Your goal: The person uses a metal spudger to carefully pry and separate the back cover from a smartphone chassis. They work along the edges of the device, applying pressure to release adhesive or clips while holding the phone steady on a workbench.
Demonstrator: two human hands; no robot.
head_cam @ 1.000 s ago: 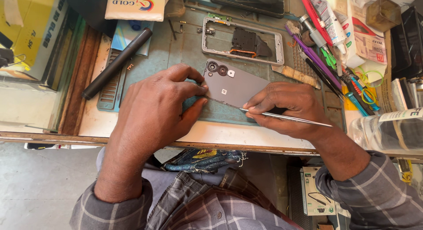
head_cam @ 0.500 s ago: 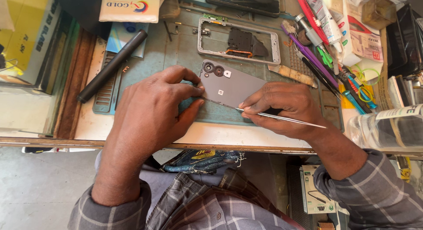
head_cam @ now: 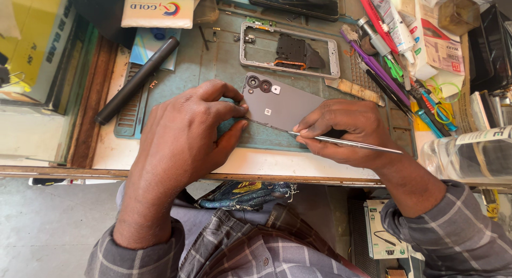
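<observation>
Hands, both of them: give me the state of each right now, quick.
Left hand: closed, fingertips pinching the edge of the grey phone.
Right hand: closed on a thin metal pry tool, its tip at the phone's edge.

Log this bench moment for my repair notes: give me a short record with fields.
left hand: pinches the near edge of the grey phone, which lies back up
right hand: grip on a thin metal pry tool, tip at the phone's near edge
behind the phone: bare phone frame
left of the mat: black pen-like tool
</observation>
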